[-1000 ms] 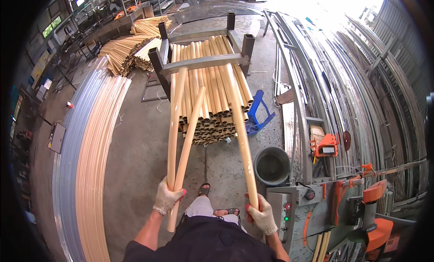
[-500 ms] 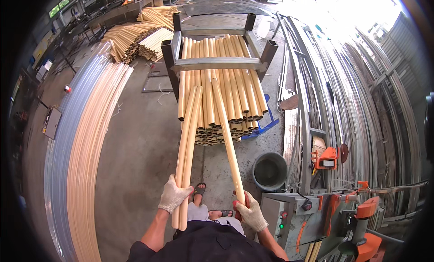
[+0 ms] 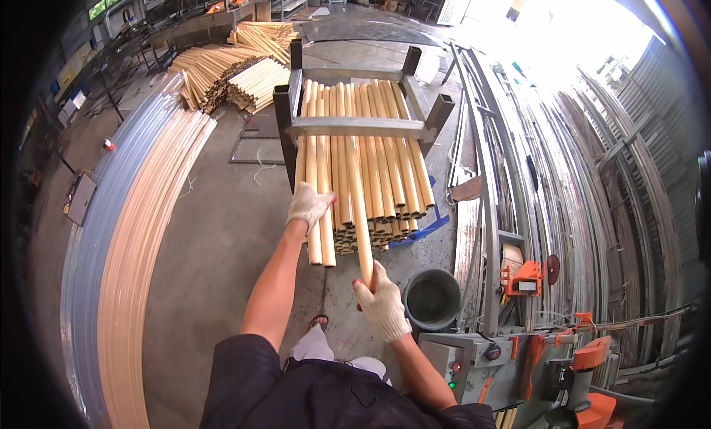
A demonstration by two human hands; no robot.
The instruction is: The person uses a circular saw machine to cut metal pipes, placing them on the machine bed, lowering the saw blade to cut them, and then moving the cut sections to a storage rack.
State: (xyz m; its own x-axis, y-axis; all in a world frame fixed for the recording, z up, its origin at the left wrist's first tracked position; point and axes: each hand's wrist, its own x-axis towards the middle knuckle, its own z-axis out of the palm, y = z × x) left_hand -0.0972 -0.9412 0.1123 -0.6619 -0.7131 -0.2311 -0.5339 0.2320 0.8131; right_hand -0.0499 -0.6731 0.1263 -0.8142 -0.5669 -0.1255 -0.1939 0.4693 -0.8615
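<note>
My left hand [image 3: 307,205], in a whitish knit glove, is closed round wood-coloured tubes [image 3: 321,240] on the left of the stack; two of their ends jut out below the hand. In my gloved right hand [image 3: 383,302] is the near end of a single tube [image 3: 363,233], its far part lying over the stack. Beneath them, a pile of like hollow tubes [image 3: 385,177] rests in a grey metal frame [image 3: 355,127] with dark upright posts, open tube ends toward me.
A dark bucket [image 3: 432,300] stands right of my feet. Nearer on the right is a grey machine [image 3: 463,359] with orange parts [image 3: 592,355]. Long metal bars [image 3: 578,207] line the right side. Long wrapped profiles [image 3: 141,244] lie at left, with more tubes [image 3: 222,70] beyond.
Both hands have moved forward, the left one further. The tubes they hold have slid away from me onto the stack in the frame.
</note>
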